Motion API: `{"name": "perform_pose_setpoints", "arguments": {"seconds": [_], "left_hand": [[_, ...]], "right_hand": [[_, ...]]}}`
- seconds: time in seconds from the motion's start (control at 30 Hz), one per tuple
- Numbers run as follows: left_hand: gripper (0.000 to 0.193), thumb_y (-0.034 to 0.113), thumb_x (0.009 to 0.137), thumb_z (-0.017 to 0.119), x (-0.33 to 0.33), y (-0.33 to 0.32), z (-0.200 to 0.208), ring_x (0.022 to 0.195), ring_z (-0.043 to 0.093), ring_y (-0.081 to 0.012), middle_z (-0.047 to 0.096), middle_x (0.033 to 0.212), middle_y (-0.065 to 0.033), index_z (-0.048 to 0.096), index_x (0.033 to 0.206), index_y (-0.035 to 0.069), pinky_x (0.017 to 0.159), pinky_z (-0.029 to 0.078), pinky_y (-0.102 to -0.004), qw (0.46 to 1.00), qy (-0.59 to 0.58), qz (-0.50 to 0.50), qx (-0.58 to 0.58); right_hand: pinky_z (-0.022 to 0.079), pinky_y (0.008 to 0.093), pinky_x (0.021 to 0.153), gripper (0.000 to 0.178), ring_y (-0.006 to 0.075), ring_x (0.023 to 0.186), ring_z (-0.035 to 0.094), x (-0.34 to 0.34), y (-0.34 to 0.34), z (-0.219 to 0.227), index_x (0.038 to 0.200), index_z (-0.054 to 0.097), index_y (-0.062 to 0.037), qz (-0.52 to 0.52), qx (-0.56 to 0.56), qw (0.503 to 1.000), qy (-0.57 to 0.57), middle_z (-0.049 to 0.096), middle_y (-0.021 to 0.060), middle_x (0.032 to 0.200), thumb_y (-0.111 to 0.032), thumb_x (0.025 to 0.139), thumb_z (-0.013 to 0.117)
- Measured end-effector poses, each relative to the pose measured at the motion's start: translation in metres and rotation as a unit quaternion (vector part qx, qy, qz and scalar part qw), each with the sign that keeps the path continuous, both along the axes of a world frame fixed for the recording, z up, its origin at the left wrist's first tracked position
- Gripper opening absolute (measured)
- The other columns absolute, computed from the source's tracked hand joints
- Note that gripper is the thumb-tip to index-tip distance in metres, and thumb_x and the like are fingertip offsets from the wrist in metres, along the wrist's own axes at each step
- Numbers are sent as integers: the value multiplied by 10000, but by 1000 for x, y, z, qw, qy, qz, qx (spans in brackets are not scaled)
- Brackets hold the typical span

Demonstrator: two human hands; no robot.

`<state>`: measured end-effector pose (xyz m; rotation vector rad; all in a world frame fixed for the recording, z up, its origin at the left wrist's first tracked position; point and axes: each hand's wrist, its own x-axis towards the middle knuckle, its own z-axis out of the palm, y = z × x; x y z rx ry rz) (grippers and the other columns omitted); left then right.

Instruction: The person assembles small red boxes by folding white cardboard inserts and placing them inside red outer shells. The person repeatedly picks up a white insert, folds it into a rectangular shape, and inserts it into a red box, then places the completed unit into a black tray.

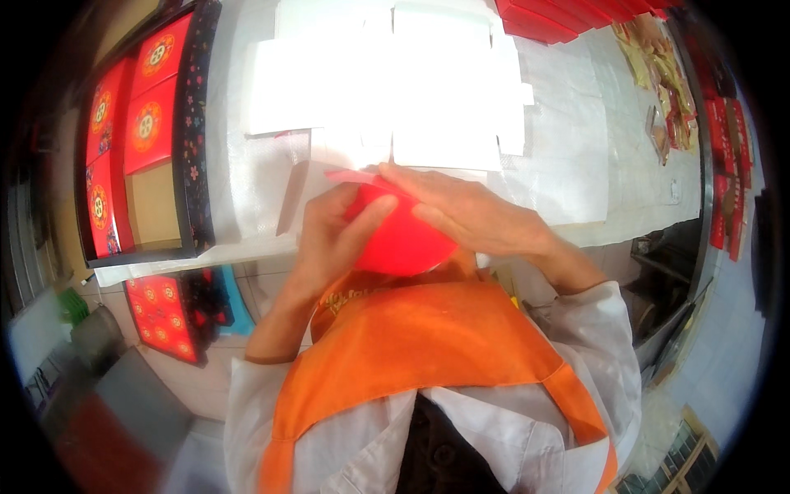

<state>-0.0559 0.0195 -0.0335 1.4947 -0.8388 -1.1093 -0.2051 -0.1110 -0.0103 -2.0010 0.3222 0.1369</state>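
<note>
A bright red piece of card [399, 239], seemingly a small carton being folded, is held in front of my orange apron at the table's front edge. My left hand [333, 230] is closed on its left side, with the thumb lying across the front face. From the right, my right hand [473, 206] grips its upper part. The fingers are stretched over the top edge and the thumb presses on the face. A narrow pink-red flap [350, 176] sticks out at the upper left. The far side of the card is hidden.
White flat cards [444, 123], overexposed, lie on the white-covered table [568, 198]. At left stands a dark-edged tray [194, 148] with several red boxes [148, 125]. Red boxes [547, 18] sit at the back, gold packets [668, 90] at the right. A red patterned box [164, 313] stands lower left.
</note>
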Motion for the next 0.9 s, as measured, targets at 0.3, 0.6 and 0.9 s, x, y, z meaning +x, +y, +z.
{"name": "perform_pose_setpoints", "arguments": {"seconds": [0.3,0.6,0.9], "left_hand": [[139,125,832,574,9,-6,-1,737,552,-72,616,816,-24,603,904,11,665,462,-210,991,123,49,28],[138,132,828,587,7,-6,-2,723,553,-72,621,810,-25,609,879,7,657,461,-212,990,132,43,28],[155,140,828,593,10,-9,0,733,566,-90,626,822,-42,604,888,-2,676,462,-214,997,79,3,17]], "right_hand": [[371,294,952,352,216,1126,476,-13,-17,5,1216,466,2,-70,167,983,-19,484,130,1243,-71,872,441],[411,312,930,301,234,1099,505,-18,-5,-14,1159,528,-30,-99,119,984,-89,530,110,1191,-82,869,467],[367,320,960,365,240,1167,438,-20,-10,-10,1214,473,-39,-61,161,983,-68,442,138,1278,-122,860,500]]}}
